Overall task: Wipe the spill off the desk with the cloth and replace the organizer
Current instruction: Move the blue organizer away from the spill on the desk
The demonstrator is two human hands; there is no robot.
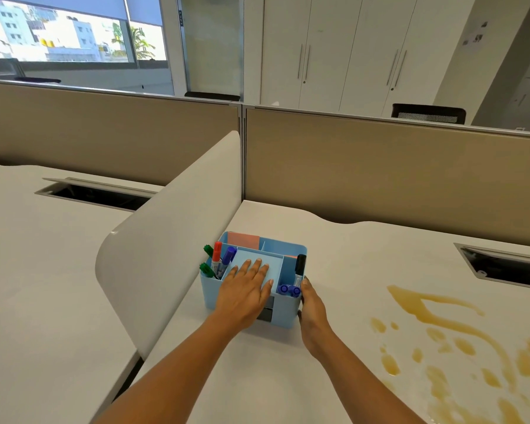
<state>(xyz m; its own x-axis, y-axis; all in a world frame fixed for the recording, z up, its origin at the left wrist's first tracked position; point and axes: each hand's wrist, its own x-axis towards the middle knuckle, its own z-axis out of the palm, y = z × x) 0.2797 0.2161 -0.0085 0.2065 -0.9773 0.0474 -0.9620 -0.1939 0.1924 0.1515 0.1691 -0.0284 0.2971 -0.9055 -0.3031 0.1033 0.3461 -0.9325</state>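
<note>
Bright, even daylight fills the scene, strongest from the window (58, 32) at far left, where the buildings outside look washed out. Shadows on the desk (334, 270) are soft and faint. Straight edges bow toward the frame's borders (wide-angle lens), and the near right corner seems slightly smeared.

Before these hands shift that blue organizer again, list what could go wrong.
1. The amber liquid spill lies just right of the light blue plastic desk organizer; sliding it that way would likely wet its base.
2. Upright markers stand loose in its compartments; a tilt may tip them out.
3. The left hand lies flat on top and the right hand only touches one side, so a lift could slip.
</note>
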